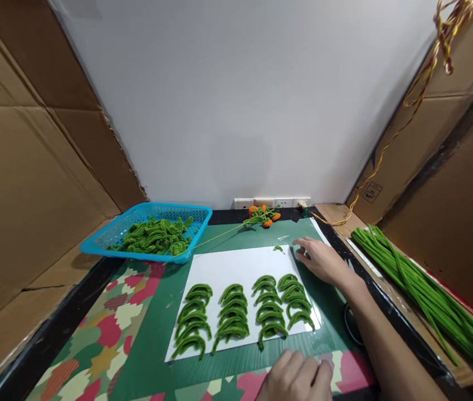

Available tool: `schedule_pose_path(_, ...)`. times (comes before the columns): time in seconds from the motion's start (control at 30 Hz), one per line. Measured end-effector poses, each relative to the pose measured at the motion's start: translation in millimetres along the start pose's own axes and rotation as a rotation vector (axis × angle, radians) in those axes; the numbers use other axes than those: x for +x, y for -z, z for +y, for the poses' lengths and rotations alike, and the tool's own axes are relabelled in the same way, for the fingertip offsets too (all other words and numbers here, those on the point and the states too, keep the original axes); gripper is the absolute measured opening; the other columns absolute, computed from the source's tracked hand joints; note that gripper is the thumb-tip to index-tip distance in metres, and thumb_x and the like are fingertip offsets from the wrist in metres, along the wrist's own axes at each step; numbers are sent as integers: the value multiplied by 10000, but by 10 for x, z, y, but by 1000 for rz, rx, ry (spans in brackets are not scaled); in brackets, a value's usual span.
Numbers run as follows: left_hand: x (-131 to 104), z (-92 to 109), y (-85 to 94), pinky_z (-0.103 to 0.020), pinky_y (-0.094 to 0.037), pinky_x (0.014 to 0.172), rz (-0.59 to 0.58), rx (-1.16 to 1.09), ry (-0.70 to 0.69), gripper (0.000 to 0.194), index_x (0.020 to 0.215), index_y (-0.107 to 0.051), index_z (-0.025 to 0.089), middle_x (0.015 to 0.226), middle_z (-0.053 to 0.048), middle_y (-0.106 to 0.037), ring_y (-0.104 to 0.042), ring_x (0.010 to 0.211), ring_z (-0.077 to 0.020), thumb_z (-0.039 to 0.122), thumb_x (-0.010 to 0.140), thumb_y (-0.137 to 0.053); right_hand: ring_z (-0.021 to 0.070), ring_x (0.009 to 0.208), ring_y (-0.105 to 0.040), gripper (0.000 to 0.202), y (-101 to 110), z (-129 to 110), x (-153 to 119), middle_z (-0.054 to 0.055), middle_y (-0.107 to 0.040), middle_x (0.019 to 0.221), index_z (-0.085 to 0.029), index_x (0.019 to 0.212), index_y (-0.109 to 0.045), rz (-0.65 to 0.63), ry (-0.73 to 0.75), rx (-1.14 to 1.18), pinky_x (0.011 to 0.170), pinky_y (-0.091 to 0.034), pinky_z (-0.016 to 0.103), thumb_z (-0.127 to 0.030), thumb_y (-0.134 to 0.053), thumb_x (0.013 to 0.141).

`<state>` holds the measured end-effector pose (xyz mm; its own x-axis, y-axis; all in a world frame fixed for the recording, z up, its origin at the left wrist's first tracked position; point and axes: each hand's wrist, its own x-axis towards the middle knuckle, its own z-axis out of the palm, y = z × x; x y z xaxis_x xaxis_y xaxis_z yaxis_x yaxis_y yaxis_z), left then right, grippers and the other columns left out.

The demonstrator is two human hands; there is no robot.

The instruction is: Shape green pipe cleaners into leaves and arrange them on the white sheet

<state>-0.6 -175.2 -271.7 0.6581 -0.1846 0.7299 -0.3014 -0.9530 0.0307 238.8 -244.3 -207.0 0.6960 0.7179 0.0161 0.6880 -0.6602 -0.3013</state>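
My right hand is beside the upper right edge of a white sheet, its fingers partly stretched and apart, with nothing seen in them. Close to its fingertips, a small green scrap lies on the sheet. My left hand is at the bottom edge of the view, fingers curled in; whatever they hold, if anything, is hidden. Between the hands and across the sheet, curved fuzzy green pipe-cleaner pieces lie in several columns. Under my right forearm shows a black loop handle, apparently of scissors.
A blue plastic basket holding tangled green pieces stands at the back left. Orange flowers on a green stem lie by the wall sockets. Long green pipe cleaners are bundled at right. Cardboard walls flank the table.
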Motion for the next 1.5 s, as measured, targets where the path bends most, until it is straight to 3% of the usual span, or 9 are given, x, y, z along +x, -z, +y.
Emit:
schedule_pose_path(0.13,54,62,97,-352,-298,532,-55,-54,5,158,841,-599,201,642,18,-533,-488,547,-170,56,780,-596,183,906,-678,387,88,-87,166,99,-705,1213,-230,1410,-666,-48,53,57,768,-407,262,-272,-582,1034)
schedule_pose_path(0.33,65,108,87,-343,-293,561,-28,-83,8,217,901,-641,170,673,14,-545,-487,589,-174,90,706,-586,172,919,-659,254,76,-181,349,85,-709,1137,-211,1205,-771,-77,126,102,770,-417,246,-210,-604,1014)
schedule_pose_path(0.53,118,163,119,-350,-231,565,-12,-71,21,88,853,-612,168,644,15,-514,-432,572,-178,113,785,-615,166,838,-648,239,92,-82,124,63,-725,1043,-212,1137,-801,-149,167,158,748,-437,254,-195,-594,1019)
schedule_pose_path(0.73,128,161,177,-344,-254,584,-77,-86,-10,89,901,-625,160,680,17,-545,-476,600,-175,153,812,-622,176,942,-686,215,156,-50,-22,39,-763,1112,-213,1111,-800,-207,166,219,818,-475,254,-230,-598,1037)
schedule_pose_path(1.0,156,170,250,-343,-284,591,-145,-125,-6,108,973,-652,141,710,11,-579,-509,617,-174,212,895,-628,175,925,-704,191,173,-68,-92,15,-781,1073,-242,1099,-814,-220,163,216,787,-469,256,-276,-645,1018)
schedule_pose_path(1.2,167,167,282,-343,-293,592,-194,-142,-14,154,1016,-655,135,740,9,-590,-515,642,-178,235,900,-641,181,886,-700,232,162,-60,-97,44,-784,1034,-205,1066,-808,-202,151,211,750,-458,261,-343,-624,1037)
schedule_pose_path(1.5,163,169,274,-341,-283,591,-188,-137,-17,151,1013,-650,137,727,18,-567,-500,637,-174,251,914,-641,154,731,-598,276,170,-76,-99,27,-737,865,-201,935,-737,-204,137,178,681,-385,264,-410,-595,1047)
